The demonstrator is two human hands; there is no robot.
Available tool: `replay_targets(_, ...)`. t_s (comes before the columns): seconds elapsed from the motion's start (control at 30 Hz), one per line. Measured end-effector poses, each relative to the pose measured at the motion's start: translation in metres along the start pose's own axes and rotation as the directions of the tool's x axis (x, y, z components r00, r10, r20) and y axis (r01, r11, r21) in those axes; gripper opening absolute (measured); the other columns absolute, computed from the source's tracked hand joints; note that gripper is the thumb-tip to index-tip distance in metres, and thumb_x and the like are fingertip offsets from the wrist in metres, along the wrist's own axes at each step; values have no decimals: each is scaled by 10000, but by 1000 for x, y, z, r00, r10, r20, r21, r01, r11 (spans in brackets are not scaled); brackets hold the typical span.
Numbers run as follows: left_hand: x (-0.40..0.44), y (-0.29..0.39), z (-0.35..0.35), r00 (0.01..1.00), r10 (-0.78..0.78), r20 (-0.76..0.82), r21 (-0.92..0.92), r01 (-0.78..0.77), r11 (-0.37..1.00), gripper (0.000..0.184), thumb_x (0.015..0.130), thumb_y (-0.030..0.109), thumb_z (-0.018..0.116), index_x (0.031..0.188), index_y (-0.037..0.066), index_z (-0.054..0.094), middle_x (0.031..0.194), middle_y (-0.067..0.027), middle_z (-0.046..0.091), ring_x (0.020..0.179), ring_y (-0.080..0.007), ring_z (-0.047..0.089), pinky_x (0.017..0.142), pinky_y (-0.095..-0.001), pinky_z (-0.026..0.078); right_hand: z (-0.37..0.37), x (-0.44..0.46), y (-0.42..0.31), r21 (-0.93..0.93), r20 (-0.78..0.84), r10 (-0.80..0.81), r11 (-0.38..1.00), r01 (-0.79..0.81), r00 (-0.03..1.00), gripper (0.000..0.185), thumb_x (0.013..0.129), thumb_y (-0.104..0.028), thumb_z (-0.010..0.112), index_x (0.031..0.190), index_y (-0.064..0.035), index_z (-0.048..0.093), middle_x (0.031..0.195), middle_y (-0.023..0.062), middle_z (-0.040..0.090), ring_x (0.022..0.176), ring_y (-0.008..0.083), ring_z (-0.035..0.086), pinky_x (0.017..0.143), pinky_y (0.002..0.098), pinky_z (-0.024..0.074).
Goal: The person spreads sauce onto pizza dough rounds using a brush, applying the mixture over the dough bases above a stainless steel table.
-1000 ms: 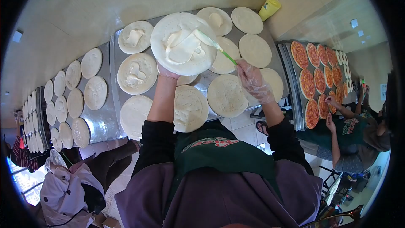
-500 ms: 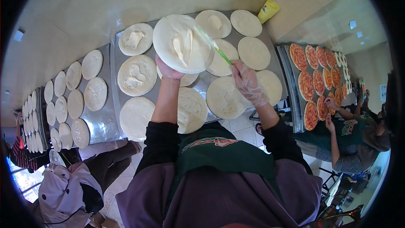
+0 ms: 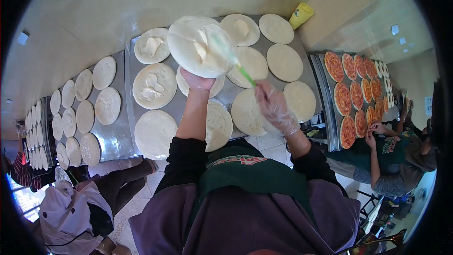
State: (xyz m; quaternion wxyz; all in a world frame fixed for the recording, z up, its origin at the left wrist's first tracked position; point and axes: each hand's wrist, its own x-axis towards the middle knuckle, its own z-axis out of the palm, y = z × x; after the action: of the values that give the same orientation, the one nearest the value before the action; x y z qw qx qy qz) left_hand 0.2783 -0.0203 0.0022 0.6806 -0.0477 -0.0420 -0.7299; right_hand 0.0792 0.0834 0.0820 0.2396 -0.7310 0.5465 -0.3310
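Observation:
My left hand [image 3: 198, 81] supports a round pizza base [image 3: 184, 54] from below, tilted up above the table; its fingers are mostly hidden under the base. A dollop of pale creamy spread [image 3: 201, 51] sits on that base. My right hand [image 3: 276, 107], in a clear plastic glove, is closed around the green handle of a spatula [image 3: 246, 74]. The spatula's blurred blade lies over the right part of the held base. Beneath both hands, more pizza bases [image 3: 153, 86] rest on the metal table [image 3: 181, 108], some with a dollop on top.
Another metal table with plain bases [image 3: 107, 105] stands at the left. To the right, red-sauced pizzas [image 3: 342, 95] fill a tray, where a co-worker's hands [image 3: 373, 132] work. A yellow cup [image 3: 301, 15] stands at the back right corner. A person in a light top [image 3: 71, 212] is at lower left.
The spatula has swept down and across the held base, and its blade is now smeared by motion. My right hand has shifted slightly down; the held base has moved a little left.

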Motion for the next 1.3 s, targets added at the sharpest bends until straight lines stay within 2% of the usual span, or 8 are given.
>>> replay_targets(0.2, 2, 2, 3, 998, -25, 61, 9, 24, 1000, 572, 907, 487, 380, 1348, 123, 395, 1344, -92, 448, 1242, -304, 425, 1047, -499, 323, 18, -4, 21, -127, -15, -141, 982, 138, 990, 110, 878, -63, 513, 987, -51, 527, 634, 195, 514, 570, 352, 549, 514, 406, 416)
replay_targets(0.3, 3, 1, -3, 989, -76, 128, -230, 104, 968, 571, 906, 495, 370, 1339, 124, 403, 1337, -93, 454, 1233, -304, 434, 1037, -501, 335, 18, -16, 8, 2, 103, -94, 996, 94, 990, 139, 890, -81, 516, 1020, -44, 549, 672, 179, 541, 583, 349, 560, 534, 384, 436)
replay_targets(0.37, -1, -5, 2, 987, 51, -155, 182, -22, 983, 582, 904, 508, 361, 1343, 129, 400, 1336, -93, 455, 1230, -303, 440, 1030, -500, 345, 14, -18, -1, 68, 101, -133, 990, 127, 986, 142, 892, -78, 513, 1024, -42, 549, 653, 159, 531, 562, 316, 552, 525, 368, 433)
replay_targets(0.57, -4, -8, 3, 999, -34, 32, -29, 35, 999, 585, 899, 516, 365, 1338, 133, 411, 1334, -90, 460, 1228, -305, 442, 1029, -492, 347, 5, 3, 4, 66, 17, -29, 997, 28, 999, 103, 894, -70, 510, 995, -48, 516, 635, 183, 516, 565, 354, 549, 494, 406, 408)
replay_targets(0.73, 0, -14, 15, 1000, 8, 3, 49, -8, 999, 572, 909, 488, 354, 1344, 121, 407, 1335, -93, 461, 1226, -315, 441, 1026, -496, 346, 21, 3, 4, -98, -28, -9, 995, 6, 1000, 101, 883, -54, 508, 984, -50, 514, 661, 192, 528, 607, 361, 571, 507, 429, 414)
replay_targets(0.9, 0, -12, 1, 992, -29, 126, 69, 20, 997, 561, 917, 471, 331, 1347, 117, 403, 1325, -104, 470, 1212, -320, 454, 1016, -498, 360, 26, -17, -11, 65, -23, -344, 937, 344, 939, 89, 869, -42, 513, 958, -39, 511, 738, 223, 546, 672, 385, 572, 557, 459, 428)
replay_targets(1.17, -10, -17, 26, 999, -2, 48, 77, -2, 997, 532, 924, 418, 323, 1351, 110, 398, 1338, -106, 460, 1225, -317, 448, 1011, -490, 376, 19, 9, 1, -95, -123, -44, 995, 33, 991, 98, 889, -77, 523, 983, -60, 547, 695, 200, 541, 635, 365, 587, 541, 417, 436)
replay_targets(1.3, -10, -20, 21, 1000, 23, -21, 26, -23, 999, 528, 921, 420, 339, 1352, 120, 402, 1350, -101, 447, 1231, -312, 441, 1026, -483, 363, 34, -11, -3, -102, -57, -332, 940, 325, 942, 134, 885, -65, 531, 1016, -42, 548, 721, 190, 573, 630, 357, 590, 552, 414, 451)
